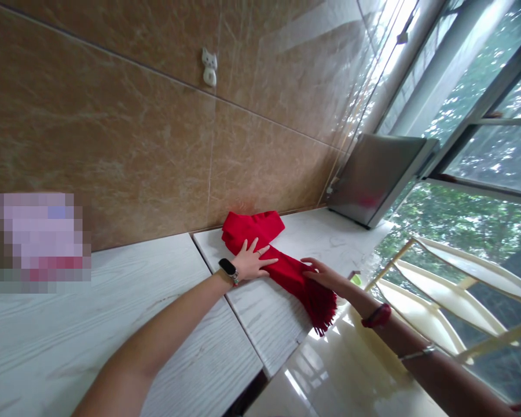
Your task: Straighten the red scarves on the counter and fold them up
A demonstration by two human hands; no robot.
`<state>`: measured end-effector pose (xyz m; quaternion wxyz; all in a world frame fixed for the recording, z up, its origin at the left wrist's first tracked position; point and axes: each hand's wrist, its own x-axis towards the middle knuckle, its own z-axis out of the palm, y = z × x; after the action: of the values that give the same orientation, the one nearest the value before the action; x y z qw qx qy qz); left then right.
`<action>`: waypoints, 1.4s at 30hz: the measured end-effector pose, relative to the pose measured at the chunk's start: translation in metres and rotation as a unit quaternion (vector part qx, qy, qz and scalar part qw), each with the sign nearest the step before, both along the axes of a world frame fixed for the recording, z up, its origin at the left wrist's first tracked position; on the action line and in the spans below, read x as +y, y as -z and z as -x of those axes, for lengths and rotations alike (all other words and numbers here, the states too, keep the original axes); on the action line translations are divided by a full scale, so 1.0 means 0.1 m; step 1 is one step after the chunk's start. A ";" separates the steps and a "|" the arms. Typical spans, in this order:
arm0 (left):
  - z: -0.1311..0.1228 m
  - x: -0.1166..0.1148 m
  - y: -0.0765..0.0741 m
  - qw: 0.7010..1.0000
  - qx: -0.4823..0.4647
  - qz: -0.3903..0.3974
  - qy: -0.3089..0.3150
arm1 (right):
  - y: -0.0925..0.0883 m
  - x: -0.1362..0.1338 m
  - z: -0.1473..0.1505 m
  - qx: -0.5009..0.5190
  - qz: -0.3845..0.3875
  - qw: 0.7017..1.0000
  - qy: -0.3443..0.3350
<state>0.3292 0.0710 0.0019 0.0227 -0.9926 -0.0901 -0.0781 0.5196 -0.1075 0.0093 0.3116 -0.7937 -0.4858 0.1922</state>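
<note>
A red scarf with a fringed end lies on the white wood-grain table. Its far part is folded over near the wall, and the fringe reaches the table's front edge. My left hand, with a dark band on the wrist, rests flat on the scarf near the fold, fingers spread. Toward the fringed end, my right hand touches the scarf with its fingers apart and slightly bent. The underside of the right fingers is hidden, but no cloth shows pinched between them.
The white table has a seam between two sections. Behind it rises a brown tiled wall with a white cat-shaped hook. A small silver fridge stands by the window. A cream tiered rack is at right; a blurred pinkish item is at left.
</note>
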 end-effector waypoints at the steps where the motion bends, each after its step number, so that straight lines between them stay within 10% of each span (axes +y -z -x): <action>1: 0.00 -0.01 0.00 1.000 0.002 -0.004 0.002 | 0.01 -0.01 0.04 -0.064 -0.015 0.998 -0.013; 7: 0.01 0.01 -0.06 0.999 0.040 0.005 0.021 | 0.03 -0.07 0.36 -0.330 -0.006 0.931 -0.156; 24: 0.05 0.33 0.05 0.995 -0.041 0.005 -0.094 | 0.07 -0.41 0.31 -0.394 0.094 0.868 -0.286; 30: 0.04 0.32 0.06 0.994 -0.061 -0.004 -0.087 | -0.37 -0.55 0.25 -0.310 0.170 0.866 -0.353; 34: 0.03 0.34 0.07 0.992 -0.109 -0.042 -0.047 | -0.68 -0.22 0.30 -0.272 0.087 0.899 -0.333; 37: 0.03 0.37 0.11 0.991 -0.120 -0.054 -0.011 | -0.50 0.18 0.39 -0.306 -0.028 0.920 -0.244; 42: 0.05 0.42 0.17 0.994 -0.097 -0.042 -0.011 | 0.21 0.45 0.42 -0.336 -0.001 0.931 -0.140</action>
<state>0.3241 0.1130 -0.0147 0.0564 -0.9774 -0.0992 -0.1779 0.4772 -0.0622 -0.0113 0.1008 -0.7353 -0.6688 -0.0441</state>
